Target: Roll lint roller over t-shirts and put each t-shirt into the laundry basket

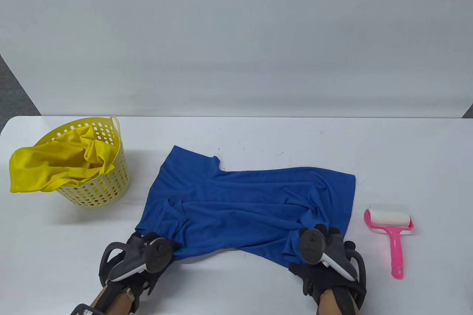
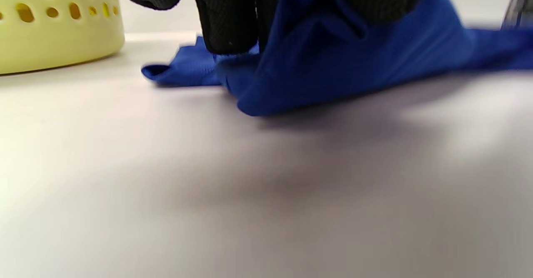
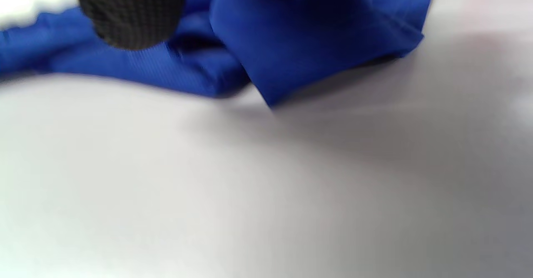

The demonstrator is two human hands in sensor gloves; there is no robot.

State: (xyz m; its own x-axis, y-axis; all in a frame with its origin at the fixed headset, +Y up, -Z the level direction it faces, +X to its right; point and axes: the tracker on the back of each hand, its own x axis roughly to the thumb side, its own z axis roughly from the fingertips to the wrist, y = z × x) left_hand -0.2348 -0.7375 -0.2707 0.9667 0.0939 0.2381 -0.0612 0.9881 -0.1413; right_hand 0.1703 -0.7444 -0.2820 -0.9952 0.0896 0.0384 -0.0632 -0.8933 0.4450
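White worktop, centre frame: blue shirt, soft, light, limp. Left hand and right hand each pinch its lower edge; hold there.

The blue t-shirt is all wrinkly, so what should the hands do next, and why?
Probably pull the blue t-shirt flat. The left hand and right hand each grip its near edge, the cloth is creased, and the pink lint roller lies untouched on the table beside it.
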